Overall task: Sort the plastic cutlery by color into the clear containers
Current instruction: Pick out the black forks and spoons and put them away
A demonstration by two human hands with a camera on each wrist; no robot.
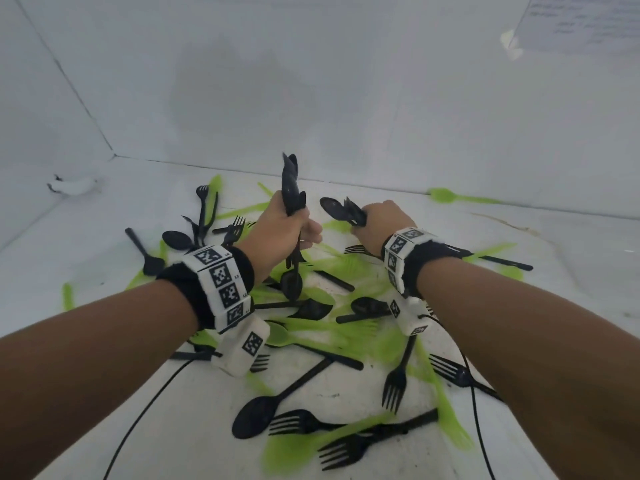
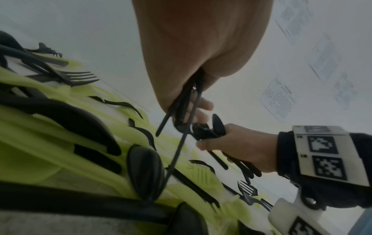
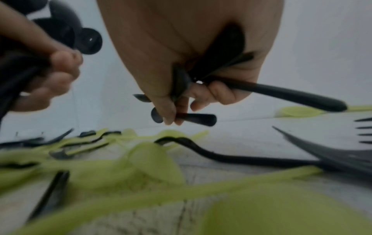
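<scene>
Probably a lab recording booth: plain white walls (image 1: pixel 311 81), printed sheets (image 2: pixel 278 99) taped up, white floor (image 1: pixel 571 244).

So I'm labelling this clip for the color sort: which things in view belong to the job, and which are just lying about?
Part of the job:
- left hand gripping a black cutlery bundle
- right hand gripping another black bunch
- loose black cutlery and green cutlery on the white surface

Just lying about:
- black cable
- paper sheet on the wall
- white scrap

No clear containers are in view.
</scene>
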